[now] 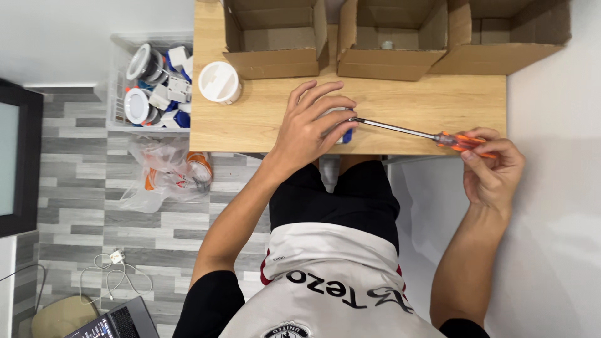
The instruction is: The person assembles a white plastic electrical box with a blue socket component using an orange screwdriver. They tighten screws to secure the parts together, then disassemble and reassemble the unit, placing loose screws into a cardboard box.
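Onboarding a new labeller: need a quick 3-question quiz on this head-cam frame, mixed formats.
1. True or false: the right hand holds the screwdriver by its orange handle.
2. What does the left hand press onto the wooden table? A) white and blue fitting B) laptop C) plastic bag
3. How many open cardboard boxes stand along the table's far edge?

Key: 1 true; 2 A; 3 three.
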